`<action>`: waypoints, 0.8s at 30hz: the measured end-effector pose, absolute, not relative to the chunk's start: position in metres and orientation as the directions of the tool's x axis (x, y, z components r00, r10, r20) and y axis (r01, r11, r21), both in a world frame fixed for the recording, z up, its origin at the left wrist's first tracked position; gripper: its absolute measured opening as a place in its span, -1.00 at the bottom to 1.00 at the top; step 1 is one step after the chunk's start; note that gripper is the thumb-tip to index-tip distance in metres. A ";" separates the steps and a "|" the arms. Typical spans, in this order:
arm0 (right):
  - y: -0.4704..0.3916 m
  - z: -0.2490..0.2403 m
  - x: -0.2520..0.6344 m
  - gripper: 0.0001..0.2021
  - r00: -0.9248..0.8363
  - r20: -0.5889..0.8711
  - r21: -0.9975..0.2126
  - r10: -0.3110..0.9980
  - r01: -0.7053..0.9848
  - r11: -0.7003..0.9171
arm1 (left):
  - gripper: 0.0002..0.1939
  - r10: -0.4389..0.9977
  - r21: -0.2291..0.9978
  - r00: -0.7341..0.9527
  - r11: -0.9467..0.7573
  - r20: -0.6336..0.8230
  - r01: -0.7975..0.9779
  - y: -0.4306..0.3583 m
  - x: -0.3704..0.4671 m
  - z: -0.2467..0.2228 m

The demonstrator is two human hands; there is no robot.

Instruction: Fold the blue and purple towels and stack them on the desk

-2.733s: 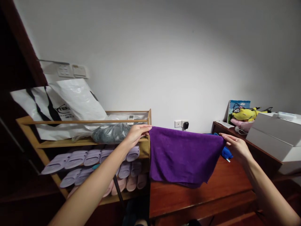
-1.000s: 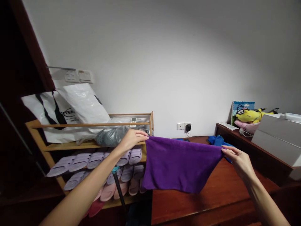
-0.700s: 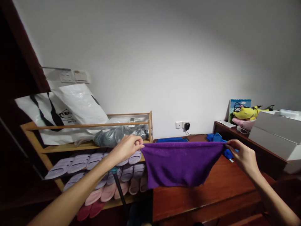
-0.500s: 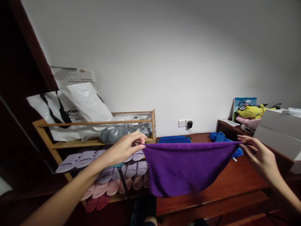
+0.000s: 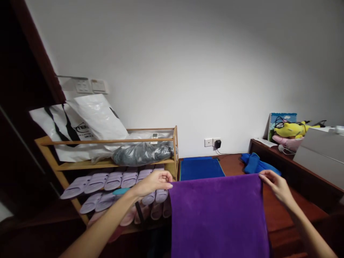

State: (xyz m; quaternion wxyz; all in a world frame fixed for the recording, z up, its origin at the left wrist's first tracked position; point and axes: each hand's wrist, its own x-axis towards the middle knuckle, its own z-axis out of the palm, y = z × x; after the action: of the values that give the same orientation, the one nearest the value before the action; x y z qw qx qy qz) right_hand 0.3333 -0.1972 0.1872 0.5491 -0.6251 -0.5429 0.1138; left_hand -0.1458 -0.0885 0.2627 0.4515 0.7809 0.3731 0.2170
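A purple cloth point(image 5: 217, 218) hangs spread between my two hands, its upper edge nearly straight and its lower end cut off by the bottom of the view. My left hand point(image 5: 156, 183) pinches the upper left corner between thumb and fingers. At the upper right corner, my right hand point(image 5: 275, 183) grips the cloth the same way. Behind it, a flat folded blue cloth point(image 5: 201, 168) lies on the reddish wooden surface point(image 5: 292, 204). Farther right on that surface is a crumpled blue cloth point(image 5: 258, 165).
To the left stands a wooden rack point(image 5: 113, 142) bearing a white bag point(image 5: 99, 118), a grey plastic-wrapped bundle point(image 5: 145, 153) and several lilac slippers point(image 5: 94, 181). A black plug point(image 5: 217, 143) sits in the wall socket. At right are a yellow plush toy point(image 5: 291, 129) and a white box point(image 5: 319, 150).
Both hands have moved lower, and the right hand has come slightly left. The purple cloth now hangs longer and squarer, and more of the flat blue cloth behind it shows.
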 end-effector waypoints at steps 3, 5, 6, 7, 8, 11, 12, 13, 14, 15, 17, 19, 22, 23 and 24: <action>-0.160 0.145 0.336 -0.61 0.418 0.439 -0.743 0.796 0.667 0.060 | -0.64 0.819 0.843 0.574 -0.303 -0.008 0.444 -0.050 -0.128 0.209; -0.138 0.120 0.335 -0.65 0.471 0.420 -0.728 0.776 0.685 -0.021 | -0.65 0.849 0.818 0.529 -0.299 -0.007 0.491 -0.026 -0.116 0.176; -0.127 0.109 0.334 -0.67 0.496 0.408 -0.730 0.766 0.681 -0.053 | -0.67 0.863 0.802 0.505 -0.298 -0.005 0.517 -0.016 -0.110 0.163; -0.118 0.100 0.334 -0.69 0.522 0.393 -0.731 0.757 0.677 -0.087 | -0.69 0.876 0.785 0.482 -0.296 -0.004 0.544 -0.005 -0.105 0.150; -0.110 0.091 0.334 -0.71 0.547 0.373 -0.733 0.749 0.669 -0.123 | -0.70 0.887 0.768 0.461 -0.294 -0.002 0.569 0.004 -0.100 0.140; -0.086 0.071 0.337 -0.78 0.605 0.288 -0.749 0.742 0.625 -0.220 | -0.73 0.917 0.718 0.399 -0.277 -0.001 0.639 0.029 -0.089 0.113; -0.079 0.066 0.338 -0.81 0.616 0.256 -0.755 0.745 0.609 -0.244 | -0.73 0.928 0.700 0.373 -0.265 -0.002 0.663 0.037 -0.085 0.106; -0.071 0.061 0.339 -0.83 0.623 0.225 -0.761 0.750 0.593 -0.264 | -0.72 0.940 0.680 0.342 -0.248 -0.004 0.690 0.043 -0.081 0.098; -0.064 0.056 0.340 -0.85 0.625 0.193 -0.767 0.757 0.577 -0.280 | -0.72 0.952 0.658 0.305 -0.227 -0.006 0.718 0.049 -0.077 0.091; -0.056 0.052 0.340 -0.87 0.623 0.162 -0.774 0.765 0.561 -0.293 | -0.71 0.965 0.635 0.263 -0.200 -0.005 0.746 0.054 -0.073 0.083; -0.040 0.044 0.338 -0.87 0.614 0.102 -0.789 0.783 0.529 -0.312 | -0.72 0.985 0.586 0.173 -0.142 0.003 0.798 0.064 -0.064 0.069; -0.025 0.038 0.336 -0.87 0.606 0.056 -0.802 0.793 0.500 -0.326 | -0.76 0.995 0.541 0.101 -0.095 0.019 0.836 0.072 -0.057 0.056; -0.004 0.032 0.335 -0.86 0.612 0.024 -0.808 0.791 0.478 -0.345 | -0.89 0.997 0.485 0.061 -0.076 0.046 0.871 0.085 -0.050 0.044; 0.002 0.031 0.336 -0.86 0.613 0.021 -0.805 0.790 0.478 -0.350 | -0.89 0.996 0.468 0.063 -0.082 0.056 0.880 0.090 -0.050 0.041; 0.008 0.029 0.338 -0.85 0.612 0.019 -0.800 0.790 0.483 -0.355 | -0.87 0.995 0.452 0.069 -0.092 0.065 0.887 0.094 -0.050 0.039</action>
State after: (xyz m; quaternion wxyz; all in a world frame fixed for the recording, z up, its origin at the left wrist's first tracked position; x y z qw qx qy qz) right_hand 0.3378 0.0078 0.0294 0.4057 -0.8010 -0.3976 0.1892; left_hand -0.0499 0.0940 0.0395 0.1486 0.7160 0.6574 0.1821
